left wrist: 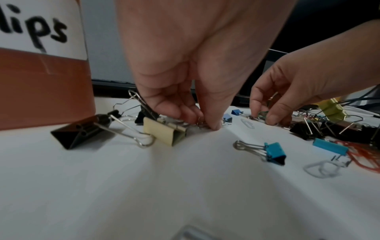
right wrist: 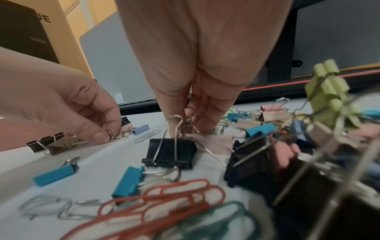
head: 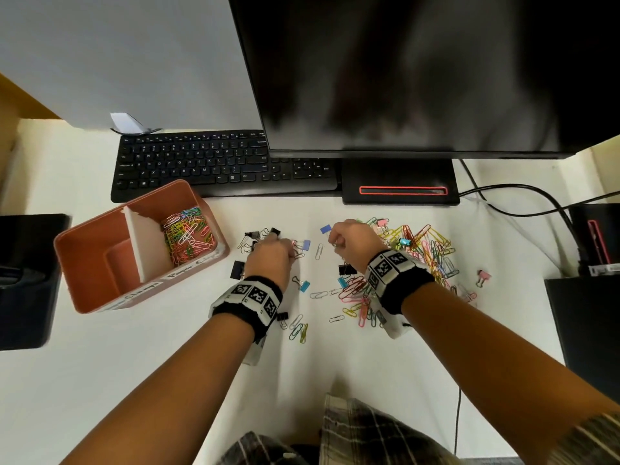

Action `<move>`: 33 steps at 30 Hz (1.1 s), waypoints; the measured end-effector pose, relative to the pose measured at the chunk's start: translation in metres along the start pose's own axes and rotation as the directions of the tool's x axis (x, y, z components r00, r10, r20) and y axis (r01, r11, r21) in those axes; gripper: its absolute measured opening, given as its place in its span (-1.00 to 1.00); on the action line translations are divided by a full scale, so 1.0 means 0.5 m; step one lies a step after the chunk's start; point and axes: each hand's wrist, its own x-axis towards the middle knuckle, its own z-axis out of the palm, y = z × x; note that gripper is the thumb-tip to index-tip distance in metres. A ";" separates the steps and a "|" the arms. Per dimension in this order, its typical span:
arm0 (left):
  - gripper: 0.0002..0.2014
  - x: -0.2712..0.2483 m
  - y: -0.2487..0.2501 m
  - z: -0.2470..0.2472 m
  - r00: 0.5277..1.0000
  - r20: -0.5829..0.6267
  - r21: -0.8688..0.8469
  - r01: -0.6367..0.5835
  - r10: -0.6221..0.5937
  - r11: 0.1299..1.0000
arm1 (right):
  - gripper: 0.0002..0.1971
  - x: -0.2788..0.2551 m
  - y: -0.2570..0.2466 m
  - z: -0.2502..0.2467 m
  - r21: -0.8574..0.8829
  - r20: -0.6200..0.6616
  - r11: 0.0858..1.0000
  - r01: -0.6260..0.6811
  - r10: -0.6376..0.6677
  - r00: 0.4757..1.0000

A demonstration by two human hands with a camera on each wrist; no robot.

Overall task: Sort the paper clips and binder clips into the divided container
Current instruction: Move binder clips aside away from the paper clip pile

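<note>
Beside the keyboard [head: 221,166], scattered clips [head: 426,253] seemingly crowd both hands' fingers [left wrist: 213,125].

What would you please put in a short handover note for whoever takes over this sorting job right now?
Left hand: fingertips pinching a small clip on the desk, beside the cream binder clip; which clip is unclear.
Right hand: pinching a small clip, apparently greenish, just above the desk.
Container: the right compartment holds coloured paper clips; the left compartment looks empty.
Done: part of the paper clips sorted.
Left: the large mixed pile under and right of the right hand, plus every binder clip, such as the black ones near the left hand.
</note>
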 end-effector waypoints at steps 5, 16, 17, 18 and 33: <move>-0.88 0.000 0.001 0.000 1.000 0.027 -0.014 -0.012 0.012 1.000 | -0.82 -0.011 0.015 0.010 0.069 -0.044 0.997 0.025 -0.022 0.999; -0.86 -0.003 -0.013 -0.006 0.999 0.023 -0.096 -0.024 0.027 0.995 | -0.83 0.036 -0.028 0.014 -0.205 0.126 0.967 0.153 -0.129 0.984; -0.87 -0.008 -0.015 -0.004 0.999 0.019 -0.102 -0.026 0.028 0.994 | -0.84 0.038 -0.027 0.014 -0.206 0.125 0.966 0.158 -0.134 0.983; -0.88 -0.012 -0.017 -0.002 1.000 0.009 -0.116 -0.024 0.025 0.993 | -0.85 0.039 -0.025 0.014 -0.207 0.120 0.964 0.170 -0.147 0.982; -0.84 0.016 0.036 0.001 1.000 0.002 -0.082 -0.012 0.012 0.997 | -0.71 -0.132 0.007 0.013 0.109 0.050 0.974 0.198 -0.204 0.978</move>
